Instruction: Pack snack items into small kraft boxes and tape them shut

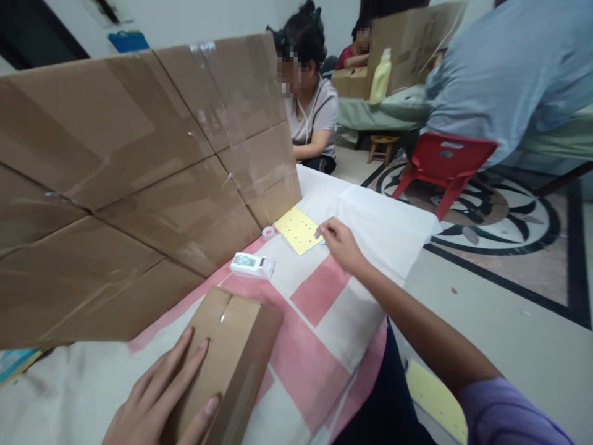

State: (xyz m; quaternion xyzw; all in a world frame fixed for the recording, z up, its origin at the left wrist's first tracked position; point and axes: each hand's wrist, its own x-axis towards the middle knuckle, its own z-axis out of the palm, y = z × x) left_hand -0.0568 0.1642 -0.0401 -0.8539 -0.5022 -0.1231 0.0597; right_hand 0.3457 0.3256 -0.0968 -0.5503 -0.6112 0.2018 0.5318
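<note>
Pink-and-white checked cloth (319, 290) covers the table before a tall cardboard screen (130, 185). Near left, the left hand (162, 395) lies spread flat on a small cardboard box (231, 352); farther right, the right hand (340, 244) pinches the yellow dotted sheet's (299, 230) near edge.

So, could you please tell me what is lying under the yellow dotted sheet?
The yellow dotted sheet lies flat on the white and pink cloth; the right hand touches its near corner. Anything directly beneath the sheet is covered.
</note>
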